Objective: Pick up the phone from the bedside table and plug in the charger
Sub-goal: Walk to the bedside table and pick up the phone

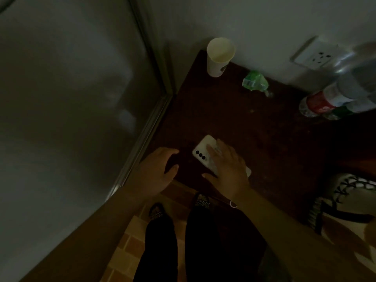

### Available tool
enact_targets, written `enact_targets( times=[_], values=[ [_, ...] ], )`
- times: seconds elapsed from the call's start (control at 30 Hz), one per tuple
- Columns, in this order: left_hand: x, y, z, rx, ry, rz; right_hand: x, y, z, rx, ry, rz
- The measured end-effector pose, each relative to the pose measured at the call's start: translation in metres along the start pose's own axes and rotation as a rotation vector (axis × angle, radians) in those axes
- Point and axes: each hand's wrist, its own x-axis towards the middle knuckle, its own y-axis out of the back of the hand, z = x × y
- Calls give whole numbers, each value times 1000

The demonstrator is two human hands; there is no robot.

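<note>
Pretty dark shot, but the white phone (205, 154) is lying face down near the front edge of the dark bedside table (254, 129), camera lenses toward the table's left side. The right hand (227, 167) is resting flat on top of it, fingers spread out, covering its far half, not gripping yet as far as I can see. The left hand (156, 171) hovers just beside it at the front left corner, open and loosely curled, holding nothing. A paper cup (219, 57) stands at the back left corner, a crumpled green wrapper (255, 82) along the back edge, and bottles (329, 102) toward the back right. A wall socket (317, 55) sits above them.
</note>
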Motion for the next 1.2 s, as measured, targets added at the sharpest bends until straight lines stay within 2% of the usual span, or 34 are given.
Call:
enact_targets(
  times=[0.2,0.43,0.6,0.83,1.0,1.2],
  values=[
    [-7,-11,-7,-18,30,6,-2,-5,5,-50,-34,26],
    [-7,-11,1,-22,15,10,-3,0,1,-120,-45,-28],
    [-19,7,21,-27,36,33,-23,26,-11,-35,-39,-27],
    [-80,65,74,-67,49,204,-71,112,-65,304,2,11],
    [-145,114,104,-46,24,385,-104,161,-124,368,165,17],
    [-261,148,104,-62,127,648,-144,182,-218,448,395,-33]
  ],
)
